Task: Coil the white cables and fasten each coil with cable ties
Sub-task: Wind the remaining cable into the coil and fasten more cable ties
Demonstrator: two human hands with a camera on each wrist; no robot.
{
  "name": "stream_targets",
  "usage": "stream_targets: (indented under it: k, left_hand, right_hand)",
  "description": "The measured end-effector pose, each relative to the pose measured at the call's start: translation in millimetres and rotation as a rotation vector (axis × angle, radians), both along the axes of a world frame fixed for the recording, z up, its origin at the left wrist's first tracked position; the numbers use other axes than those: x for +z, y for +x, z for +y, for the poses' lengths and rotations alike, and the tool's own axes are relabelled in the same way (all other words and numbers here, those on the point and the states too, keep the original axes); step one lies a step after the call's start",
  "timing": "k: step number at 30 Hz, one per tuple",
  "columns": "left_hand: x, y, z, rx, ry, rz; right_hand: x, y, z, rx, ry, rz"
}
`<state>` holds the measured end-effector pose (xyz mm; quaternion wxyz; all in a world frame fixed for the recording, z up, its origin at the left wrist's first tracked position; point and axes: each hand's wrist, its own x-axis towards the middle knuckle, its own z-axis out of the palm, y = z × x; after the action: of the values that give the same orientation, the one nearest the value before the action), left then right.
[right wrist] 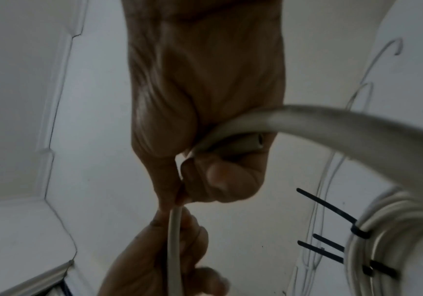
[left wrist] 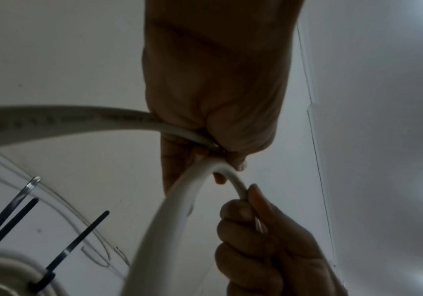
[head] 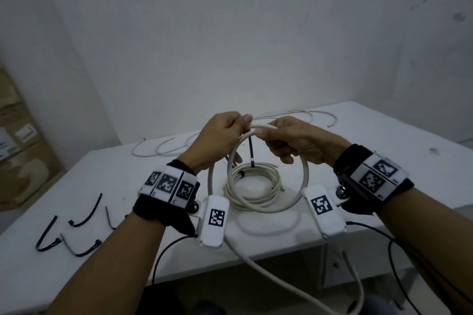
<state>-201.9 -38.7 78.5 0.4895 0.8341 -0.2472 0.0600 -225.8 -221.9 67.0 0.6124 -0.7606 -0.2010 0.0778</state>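
Both hands, left hand (head: 222,133) and right hand (head: 294,140), gripped one cable (head: 304,174) loop above the tied coil (head: 253,186) on the tabletop (head: 384,161); spare ties (head: 76,233) lay left of the coil, loose cables (head: 302,116) behind it.

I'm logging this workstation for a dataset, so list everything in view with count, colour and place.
Held cable: one, white, looped between both hands, tail hanging off the table's near edge.
Tied coil: one, white, table centre, black ties on it.
Loose cables: count unclear, white, far side of table.
Loose cable ties: about five, black, table's left.
Table: one, white.
Cardboard boxes: brown, far left.
Wrist bands: two, black with markers.
Left hand: grips held cable.
Right hand: grips held cable.
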Motion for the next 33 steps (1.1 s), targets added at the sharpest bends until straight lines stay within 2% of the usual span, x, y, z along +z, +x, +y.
stream_targets:
  k: [6,9,12,18,21,24,27,33]
  left_hand:
    - [-28,-9,6,0.135,-0.271,0.113]
    - [-39,-16,4,0.108,-0.372,0.209]
    - [-41,-23,2,0.013,-0.5,0.362]
    - [-44,-21,-2,0.139,-0.583,0.34]
    - [-43,-20,0,0.182,-0.608,0.333]
    - [-44,-18,3,0.22,-0.669,0.335]
    - [-46,-19,2,0.218,-0.666,0.331]
    - [-45,-22,-2,0.25,-0.632,0.217]
  right_hand:
    - [-21,2,-6,-0.103,0.224,0.075]
    - [-27,4,0,-0.092,0.33,0.107]
    - [-33,5,9,-0.089,0.431,0.16]
    - [-35,5,20,-0.115,0.52,0.173]
    - [-36,1,12,-0.12,0.468,0.107]
    - [-47,-5,6,-0.248,0.349,0.003]
    - [-58,-11,7,-0.365,0.318,-0.078]
    - [-59,-26,15,-0.448,0.213,-0.089]
